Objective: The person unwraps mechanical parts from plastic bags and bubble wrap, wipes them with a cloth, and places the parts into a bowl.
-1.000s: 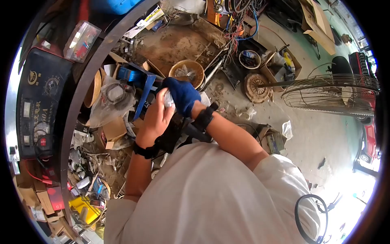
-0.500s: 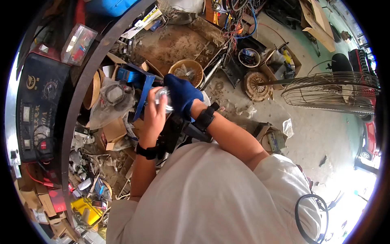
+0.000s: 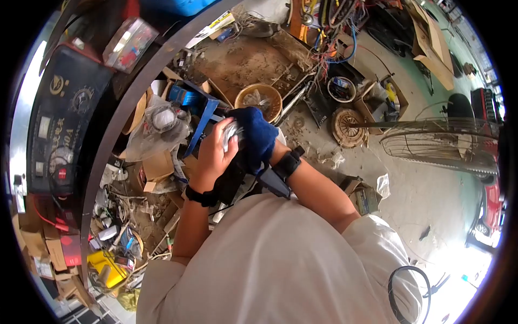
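My left hand (image 3: 215, 156), bare and with a black wrist strap, has its fingers curled round a shiny silvery metal part (image 3: 233, 136). The part's exact kind is blurred and half covered. A dark blue cloth (image 3: 258, 132) covers my right hand (image 3: 278, 151) almost to the wrist and presses against the right side of the part. The fingers beneath the cloth are hidden. Just beyond both hands stands a round tan basket (image 3: 275, 100) with clear plastic bags in it. To the left of the hands leans a blue metal piece (image 3: 203, 124).
A curved dark metal edge (image 3: 116, 108) runs down the left, beside a black charger case (image 3: 75, 108). Plastic bags, cartons and cables clutter the area below it. On the right are a fan cage (image 3: 431, 143), a round clutch-like disc (image 3: 347, 128) and a small bucket (image 3: 341, 89).
The view has shifted, so the surroundings sit further right. The blue cloth has moved lower and bunched closer over the metal part, which both hands still hold between them.
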Demonstrator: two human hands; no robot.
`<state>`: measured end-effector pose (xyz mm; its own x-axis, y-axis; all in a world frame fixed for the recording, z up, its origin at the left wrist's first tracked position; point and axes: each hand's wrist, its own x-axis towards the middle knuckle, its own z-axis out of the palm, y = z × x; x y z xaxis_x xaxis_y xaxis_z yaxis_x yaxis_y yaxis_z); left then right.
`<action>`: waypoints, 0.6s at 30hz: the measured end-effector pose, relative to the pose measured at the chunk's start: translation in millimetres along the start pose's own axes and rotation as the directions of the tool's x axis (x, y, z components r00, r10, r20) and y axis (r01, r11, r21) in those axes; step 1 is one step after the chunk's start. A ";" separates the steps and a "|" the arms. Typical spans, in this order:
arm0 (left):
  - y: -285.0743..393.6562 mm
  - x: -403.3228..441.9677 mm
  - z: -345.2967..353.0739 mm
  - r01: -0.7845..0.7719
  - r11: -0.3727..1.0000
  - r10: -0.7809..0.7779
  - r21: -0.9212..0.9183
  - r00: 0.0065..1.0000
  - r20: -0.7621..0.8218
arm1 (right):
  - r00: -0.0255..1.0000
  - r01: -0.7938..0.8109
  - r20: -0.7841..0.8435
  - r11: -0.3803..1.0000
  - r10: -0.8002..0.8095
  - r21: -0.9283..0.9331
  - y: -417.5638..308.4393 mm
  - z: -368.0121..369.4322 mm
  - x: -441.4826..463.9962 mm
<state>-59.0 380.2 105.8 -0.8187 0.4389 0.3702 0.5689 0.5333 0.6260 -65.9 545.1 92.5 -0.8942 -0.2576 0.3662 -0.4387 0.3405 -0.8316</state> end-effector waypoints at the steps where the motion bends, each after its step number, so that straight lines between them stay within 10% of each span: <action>1: -3.4 -2.3 0.6 0.050 0.998 -0.050 0.045 0.999 0.005 | 1.000 -0.021 0.000 1.000 0.021 -0.015 -0.6 4.8 2.6; 3: -3.7 -5.7 -1.9 0.039 0.981 -0.043 0.190 0.999 0.016 | 0.968 -0.218 0.152 0.969 0.200 0.117 1.6 13.1 6.6; 6: 2.0 -0.9 -2.8 -0.121 0.975 0.115 0.187 0.992 0.045 | 0.997 0.004 0.079 0.999 -0.008 0.051 16.8 15.5 -0.6; 10: -2.5 -1.6 -3.7 -0.120 0.984 0.137 0.133 0.983 -0.123 | 0.971 -0.147 0.200 0.987 0.132 0.061 -1.7 8.2 8.2; 12: -7.6 -9.7 2.6 0.144 0.989 -0.146 -0.023 0.968 -0.202 | 0.975 0.148 -0.157 0.987 -0.155 -0.057 -4.1 19.4 5.8; 13: -8.3 -9.4 5.7 0.212 0.962 -0.247 -0.171 0.944 -0.220 | 0.991 -0.116 -0.038 0.969 0.127 0.216 -2.7 27.0 7.1; 18: -7.9 -7.3 -3.8 0.359 0.895 -0.376 -0.265 0.927 -0.014 | 0.760 -0.648 0.152 0.720 0.632 0.250 23.8 43.0 15.1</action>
<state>-57.7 370.1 100.7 -0.9735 0.1965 0.1172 0.1948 0.4429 0.8752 -86.0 510.5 60.3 -0.9432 -0.1181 -0.3104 0.2860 0.1863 -0.9399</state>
